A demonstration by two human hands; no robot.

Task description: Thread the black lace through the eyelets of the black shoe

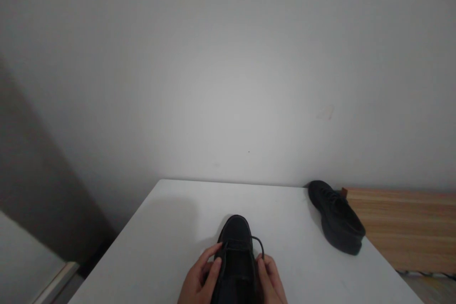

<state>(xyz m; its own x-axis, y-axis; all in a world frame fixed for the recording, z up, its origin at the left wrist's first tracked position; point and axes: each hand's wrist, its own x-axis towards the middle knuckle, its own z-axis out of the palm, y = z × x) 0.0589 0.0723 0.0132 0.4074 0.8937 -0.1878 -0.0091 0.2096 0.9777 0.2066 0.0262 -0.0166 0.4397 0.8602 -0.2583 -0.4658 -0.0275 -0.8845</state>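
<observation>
A black shoe (235, 259) lies at the near middle of the table (160, 247), between the person's two hands, its rounded toe pointing to the far side and its heel end running out of view at the near edge. Its opening faces up, and a thin dark lace (261, 245) comes out on the right side near the toe and arcs over to the right. The fingers of the left hand (201, 278) touch the shoe's left side, forefinger on the edge of the upper and thumb just nearer, closed with only a small gap between them and gripping that edge. The fingers of the right hand (272, 280) are beside the shoe's right side, thumb and forefinger pinched together on the lace. Both hands reach in from the near side, the left slanting to the right and the right slanting to the left, their backs turned outward; the wrists are out of view. Well apart, at the table's far right, a second black shoe (335, 216) rests along the right edge, laced, with its toe toward the far left. Past that edge is a wood-grained surface (402, 228), and behind the table's far edge rises a pale wall (228, 80).
</observation>
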